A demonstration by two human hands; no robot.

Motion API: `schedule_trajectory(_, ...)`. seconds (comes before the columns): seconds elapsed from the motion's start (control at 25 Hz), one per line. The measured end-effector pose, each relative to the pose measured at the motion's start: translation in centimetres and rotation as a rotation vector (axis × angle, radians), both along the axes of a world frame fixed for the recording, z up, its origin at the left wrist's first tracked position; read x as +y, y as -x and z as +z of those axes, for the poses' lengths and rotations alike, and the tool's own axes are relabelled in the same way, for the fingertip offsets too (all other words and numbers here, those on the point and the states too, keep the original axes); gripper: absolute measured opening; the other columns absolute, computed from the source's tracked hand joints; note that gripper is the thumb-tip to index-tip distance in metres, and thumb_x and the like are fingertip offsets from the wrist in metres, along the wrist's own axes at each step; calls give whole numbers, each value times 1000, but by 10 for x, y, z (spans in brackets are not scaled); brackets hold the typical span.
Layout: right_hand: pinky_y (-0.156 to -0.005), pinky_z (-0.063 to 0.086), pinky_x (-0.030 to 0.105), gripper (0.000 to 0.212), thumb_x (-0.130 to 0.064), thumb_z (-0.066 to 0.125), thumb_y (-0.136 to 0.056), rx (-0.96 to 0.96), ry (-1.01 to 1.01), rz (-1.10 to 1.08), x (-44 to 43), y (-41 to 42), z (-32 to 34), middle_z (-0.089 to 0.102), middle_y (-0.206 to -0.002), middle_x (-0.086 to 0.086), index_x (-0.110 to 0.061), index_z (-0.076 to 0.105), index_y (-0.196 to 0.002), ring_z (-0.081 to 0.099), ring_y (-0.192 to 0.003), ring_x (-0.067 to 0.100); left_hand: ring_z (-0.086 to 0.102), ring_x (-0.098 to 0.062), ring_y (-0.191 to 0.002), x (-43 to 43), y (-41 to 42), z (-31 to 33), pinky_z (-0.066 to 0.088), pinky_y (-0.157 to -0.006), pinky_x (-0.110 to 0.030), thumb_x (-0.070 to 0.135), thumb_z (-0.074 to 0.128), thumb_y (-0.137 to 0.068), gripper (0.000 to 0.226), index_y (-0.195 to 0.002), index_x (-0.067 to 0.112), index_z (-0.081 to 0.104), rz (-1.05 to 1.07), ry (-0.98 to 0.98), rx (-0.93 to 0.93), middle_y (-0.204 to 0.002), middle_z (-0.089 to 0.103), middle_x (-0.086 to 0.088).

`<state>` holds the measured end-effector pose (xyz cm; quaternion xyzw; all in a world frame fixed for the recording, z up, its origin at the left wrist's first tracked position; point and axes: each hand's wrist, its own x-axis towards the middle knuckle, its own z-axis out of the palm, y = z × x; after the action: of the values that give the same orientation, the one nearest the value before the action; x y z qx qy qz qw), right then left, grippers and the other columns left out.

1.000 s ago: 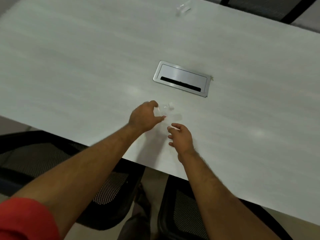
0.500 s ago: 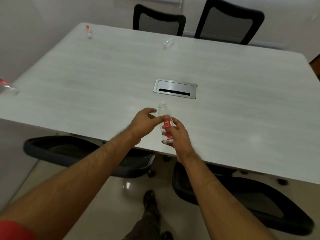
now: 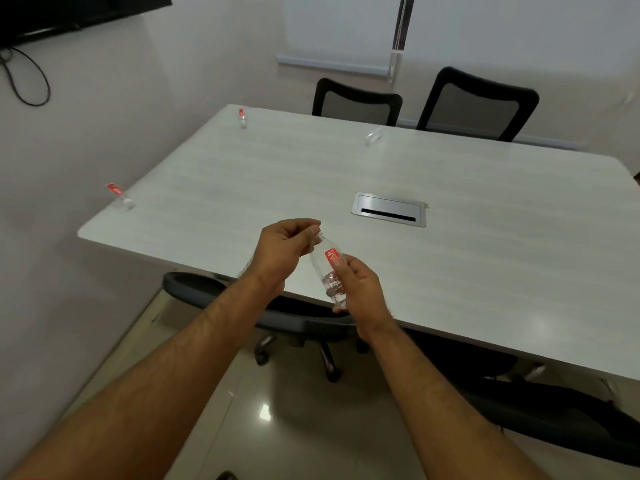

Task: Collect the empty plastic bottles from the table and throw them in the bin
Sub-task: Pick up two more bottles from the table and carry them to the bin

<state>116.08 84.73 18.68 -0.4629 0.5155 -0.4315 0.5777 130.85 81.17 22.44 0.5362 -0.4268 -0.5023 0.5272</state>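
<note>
A small clear plastic bottle (image 3: 327, 271) with a red label is lifted above the near edge of the white table (image 3: 485, 271), tilted with its neck to the upper left. My right hand (image 3: 358, 289) grips its body and lower end. My left hand (image 3: 287, 247) pinches the bottle's neck; whether a cap is there is hidden by the fingers. Three more bottles lie on the table: one with a red label (image 3: 119, 195) at the left edge, another (image 3: 241, 117) at the far left corner, and a clear one (image 3: 373, 136) near the far edge.
A metal cable hatch (image 3: 388, 209) is set into the table's middle. Two black chairs (image 3: 474, 103) stand at the far side, two more (image 3: 277, 310) are tucked under the near edge. A wall is close on the left, a screen (image 3: 62, 12) hangs at top left. No bin is in view.
The bottle was picked up off the table by my left hand, then taken in both hands. The view pulled back and turned left; the bottle now tilts with my left fingers on its neck.
</note>
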Motion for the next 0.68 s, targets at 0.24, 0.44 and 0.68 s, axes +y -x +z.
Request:
schedule_trajectory(0.24,-44,48,23,61,-62,52,-90,-414,-440,245,-7,-139,22,71,-88,8,-13,63,-125,63,-63,16,72,-20,-90,5,-157,8,56,-86,-31,7,62,-92,18,-108,3,70,-10,-17,227,-99,73,-13)
schedule_trajectory(0.44,-65,61,34,36,-43,69,-88,53,-64,188,-20,-263,26,70,-107,6,-16,66,-112,69,-94,24,72,-22,-92,-1,-277,11,57,-89,-34,9,70,-87,20,-107,4,71,226,-54,182,-100,73,-12)
schedule_trajectory(0.68,-41,42,19,47,-50,63,-86,-379,-486,320,-69,-347,13,63,-72,2,-5,67,-102,57,-53,11,73,-23,-85,-31,-366,7,57,-89,-33,4,66,-88,16,-103,1,71,219,-73,278,-95,73,-13)
